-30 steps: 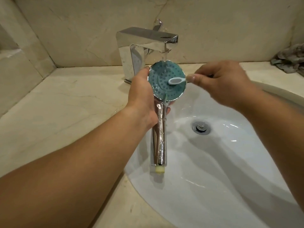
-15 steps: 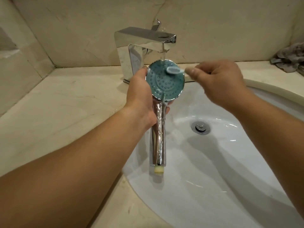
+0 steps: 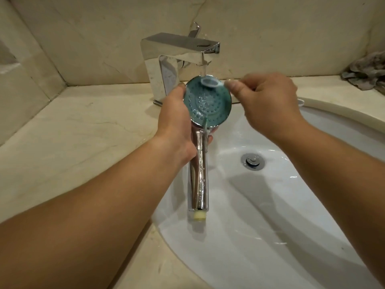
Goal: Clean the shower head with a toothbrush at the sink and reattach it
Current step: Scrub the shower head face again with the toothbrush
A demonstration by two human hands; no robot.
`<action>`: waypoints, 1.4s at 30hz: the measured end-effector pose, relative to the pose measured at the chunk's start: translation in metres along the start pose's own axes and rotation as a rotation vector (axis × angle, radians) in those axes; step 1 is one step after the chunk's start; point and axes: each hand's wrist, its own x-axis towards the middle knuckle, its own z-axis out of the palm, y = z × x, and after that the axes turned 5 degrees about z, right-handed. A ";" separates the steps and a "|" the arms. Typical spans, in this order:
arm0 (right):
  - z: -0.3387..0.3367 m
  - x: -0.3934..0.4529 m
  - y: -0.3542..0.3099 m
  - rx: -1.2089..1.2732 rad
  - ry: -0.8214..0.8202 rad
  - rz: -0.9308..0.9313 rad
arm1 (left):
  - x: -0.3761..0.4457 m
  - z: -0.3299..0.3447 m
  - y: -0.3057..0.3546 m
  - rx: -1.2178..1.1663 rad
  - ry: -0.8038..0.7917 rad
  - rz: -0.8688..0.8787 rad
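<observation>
Chrome shower head point(image 3: 208, 105) upright — face toward camera, handle down

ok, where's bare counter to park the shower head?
Bare marble counter left of the faucet, bounded by the wall corner and the basin rim. Back right corner holds a crumpled rag. Crowded under the spout: left hand, shower head, toothbrush, right hand.
</observation>
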 end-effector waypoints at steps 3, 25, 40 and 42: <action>0.003 -0.006 -0.004 -0.023 -0.050 -0.003 | 0.000 0.000 -0.001 0.012 0.003 0.005; 0.003 -0.014 0.006 0.009 -0.042 0.039 | 0.000 -0.001 0.002 -0.030 0.001 0.002; 0.005 -0.013 0.021 0.083 -0.086 -0.005 | 0.002 -0.003 0.002 -0.097 0.004 0.004; 0.005 -0.016 0.023 0.074 -0.116 -0.012 | 0.000 -0.003 0.003 -0.114 0.006 -0.004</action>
